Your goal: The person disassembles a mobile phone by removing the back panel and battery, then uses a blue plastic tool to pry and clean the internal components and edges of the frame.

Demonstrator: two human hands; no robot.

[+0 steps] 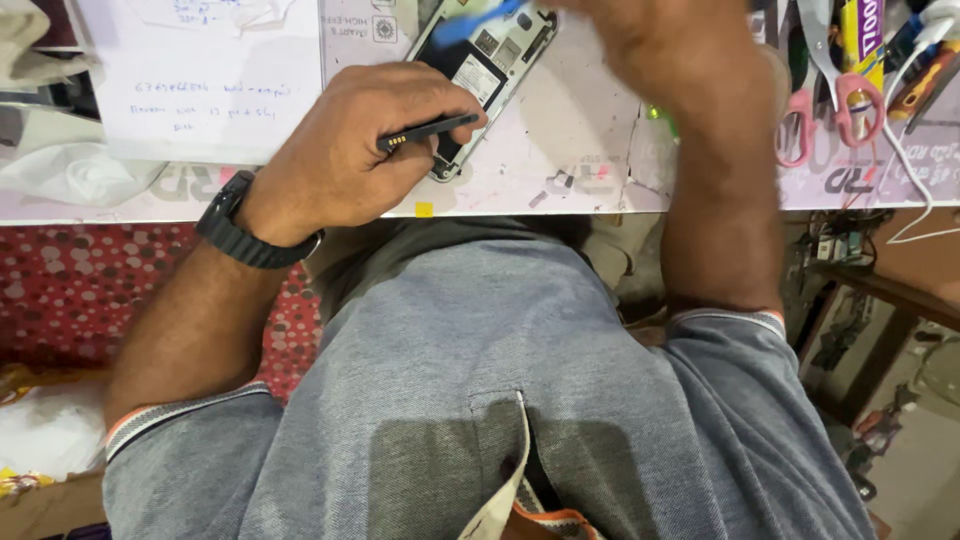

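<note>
Here, an opened phone is being worked on at the bench edge, battery already lifted out.

The left hand (pixel 350 140) is clamped on a slim black battery (pixel 428 130), pinched edge-on at its three o'clock, just over the phone's lower corner. The opened phone (pixel 480 70) lies at twelve o'clock on the white worktop (pixel 560 150), back cover off. The right hand (pixel 660 40) is blurred above it; something blue (pixel 475 20), possibly a brush, seems gripped, though the closure cannot be told. Judged: cleaning step in hand; next, careful, light passes over the exposed board would be called for.
</note>
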